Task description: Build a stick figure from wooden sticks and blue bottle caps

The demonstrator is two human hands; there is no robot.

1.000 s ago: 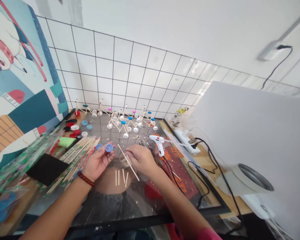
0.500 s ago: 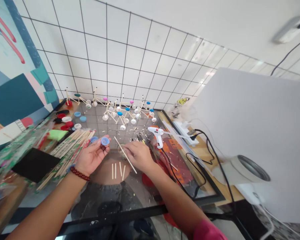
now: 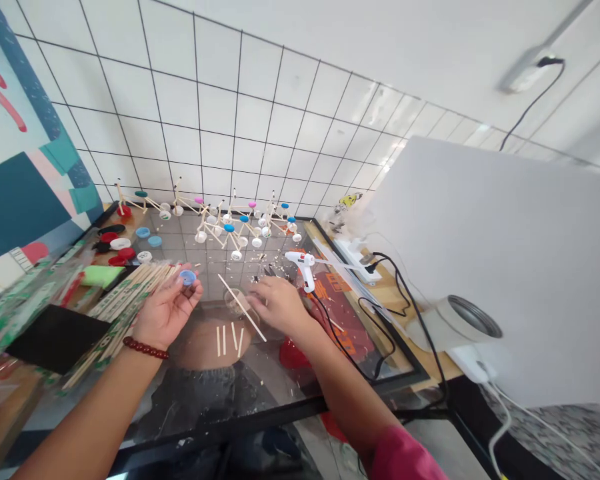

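My left hand point(image 3: 167, 308), palm up, grips a small blue bottle cap point(image 3: 187, 277) at its fingertips. My right hand point(image 3: 276, 305) hovers over the glass tabletop with loosely bent fingers, thumb apart, and nothing visible in it. Beside its thumb a long thin wooden stick point(image 3: 243, 308) lies slanted across a round clear object point(image 3: 236, 303). Just beyond the right fingers sits a small dark tool point(image 3: 269, 271), mostly hidden. Several short cut sticks point(image 3: 224, 340) lie between the hands, side by side.
A white glue gun point(image 3: 303, 267) with a black cable lies to the right. Several stick-and-cap figures point(image 3: 229, 229) stand along the back. Loose caps point(image 3: 126, 253) and packs of wooden sticks point(image 3: 130, 300) are on the left. A power strip point(image 3: 357, 259) lies farther right.
My left hand has drawn left; two blue caps showed by it before, one shows now. My right hand has moved slightly right, away from the long stick. The view has shifted a little.
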